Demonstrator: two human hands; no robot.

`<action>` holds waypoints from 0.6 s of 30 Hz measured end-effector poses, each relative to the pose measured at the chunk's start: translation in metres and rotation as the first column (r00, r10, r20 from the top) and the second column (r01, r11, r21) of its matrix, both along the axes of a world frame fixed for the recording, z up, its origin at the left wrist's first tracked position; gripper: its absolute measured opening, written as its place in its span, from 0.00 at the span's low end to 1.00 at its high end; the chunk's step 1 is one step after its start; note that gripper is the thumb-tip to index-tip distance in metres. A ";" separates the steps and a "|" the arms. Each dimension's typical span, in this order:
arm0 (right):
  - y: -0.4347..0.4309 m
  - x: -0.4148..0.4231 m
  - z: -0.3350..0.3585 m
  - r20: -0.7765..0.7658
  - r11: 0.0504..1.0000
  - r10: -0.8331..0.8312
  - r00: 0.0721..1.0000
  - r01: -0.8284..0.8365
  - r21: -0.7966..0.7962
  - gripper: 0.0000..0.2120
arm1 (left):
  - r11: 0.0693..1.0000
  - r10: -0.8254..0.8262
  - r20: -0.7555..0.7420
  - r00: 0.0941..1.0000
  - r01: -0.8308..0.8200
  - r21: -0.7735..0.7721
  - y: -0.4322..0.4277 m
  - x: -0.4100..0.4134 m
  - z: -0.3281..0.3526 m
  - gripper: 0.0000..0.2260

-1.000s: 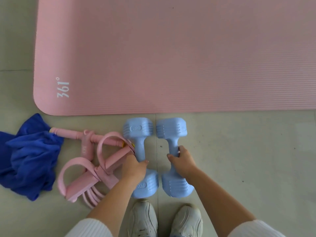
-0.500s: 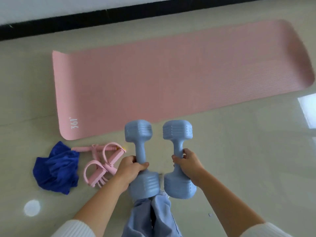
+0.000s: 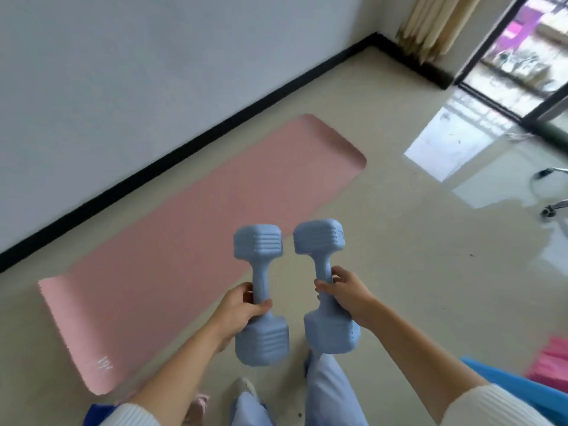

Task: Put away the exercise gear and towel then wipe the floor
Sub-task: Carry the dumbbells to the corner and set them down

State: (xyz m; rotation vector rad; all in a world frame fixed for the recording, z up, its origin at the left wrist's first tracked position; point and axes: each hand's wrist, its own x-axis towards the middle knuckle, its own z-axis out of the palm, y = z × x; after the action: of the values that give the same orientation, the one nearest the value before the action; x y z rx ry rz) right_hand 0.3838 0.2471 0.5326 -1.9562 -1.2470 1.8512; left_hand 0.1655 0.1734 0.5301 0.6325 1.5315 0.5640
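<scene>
Two light-blue dumbbells are held up in the air in front of me. My left hand grips the handle of the left dumbbell. My right hand grips the handle of the right dumbbell. Below them the pink exercise mat lies flat on the floor along the wall. A corner of the blue towel and a bit of the pink resistance band show at the bottom edge, mostly hidden by my left arm.
A white wall with a black baseboard runs behind the mat. A glass door and curtain are at the top right. Chair wheels stand at the right edge. A blue and pink object sits at the lower right.
Both dumbbells have been lifted off the floor in my hands. I have stood up and turned right, so the mat now lies to my left and the towel is nearly out of view.
</scene>
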 end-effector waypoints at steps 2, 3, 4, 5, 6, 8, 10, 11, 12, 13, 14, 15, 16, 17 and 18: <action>0.027 0.035 0.013 -0.059 0.996 -0.091 0.994 0.092 0.014 0.05 | 0.998 -0.062 0.005 0.998 0.062 0.025 0.041 0.027 0.010 0.10; 0.042 0.053 0.018 -0.081 0.991 -0.130 0.988 0.132 0.019 0.05 | 0.996 -0.084 0.008 0.996 0.084 0.034 0.063 0.044 0.013 0.11; 0.059 0.073 0.022 -0.098 0.985 -0.166 0.981 0.169 0.022 0.06 | 0.994 -0.103 0.013 0.995 0.102 0.041 0.086 0.062 0.016 0.11; 0.078 0.092 0.025 -0.114 0.979 -0.200 0.973 0.204 0.024 0.06 | 0.993 -0.112 0.018 0.994 0.111 0.046 0.111 0.081 0.018 0.11; 0.098 0.111 0.026 -0.135 0.972 -0.230 0.964 0.235 0.027 0.05 | 0.992 -0.115 0.021 0.993 0.114 0.053 0.136 0.101 0.018 0.11; 0.142 0.154 0.028 -0.161 0.959 -0.274 0.948 0.282 0.031 0.05 | 0.991 -0.126 0.031 0.992 0.124 0.060 0.189 0.146 0.018 0.11; 0.190 0.199 0.030 -0.164 0.950 -0.301 0.939 0.310 0.030 0.05 | 0.989 -0.139 0.028 0.990 0.138 0.056 0.243 0.194 0.021 0.12; 0.211 0.219 0.032 -0.167 0.946 -0.313 0.935 0.322 0.026 0.06 | 0.988 -0.146 0.027 0.989 0.145 0.056 0.267 0.214 0.022 0.13; 0.234 0.238 0.035 -0.169 0.943 -0.324 0.931 0.333 0.026 0.06 | 0.987 -0.154 0.029 0.988 0.152 0.061 0.291 0.234 0.024 0.13; 0.257 0.257 0.039 -0.170 0.939 -0.332 0.928 0.342 0.031 0.06 | 0.985 -0.163 0.032 0.986 0.160 0.069 0.318 0.253 0.025 0.12; 0.281 0.276 0.042 -0.170 0.935 -0.343 0.924 0.354 0.035 0.07 | 0.982 -0.176 0.033 0.984 0.174 0.074 0.343 0.271 0.027 0.12; 0.305 0.293 0.046 -0.168 0.930 -0.356 0.919 0.367 0.038 0.07 | 0.979 -0.194 0.032 0.980 0.191 0.077 0.369 0.287 0.030 0.12; 0.329 0.310 0.049 -0.166 0.925 -0.367 0.915 0.378 0.042 0.08 | 0.975 -0.213 0.034 0.976 0.210 0.080 0.395 0.302 0.034 0.12; 0.354 0.325 0.052 -0.168 0.920 -0.376 0.912 0.388 0.048 0.08 | 0.971 -0.226 0.042 0.973 0.222 0.083 0.422 0.316 0.036 0.12; 0.380 0.339 0.053 -0.167 0.917 -0.382 0.909 0.395 0.056 0.09 | 0.968 -0.238 0.046 0.970 0.233 0.089 0.449 0.329 0.037 0.12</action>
State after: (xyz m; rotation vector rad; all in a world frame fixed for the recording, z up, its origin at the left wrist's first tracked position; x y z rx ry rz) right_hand 0.7229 0.6268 0.5858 -1.8135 -0.8054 1.6740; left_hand 0.4944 0.6228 0.5668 0.8437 1.3619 0.4614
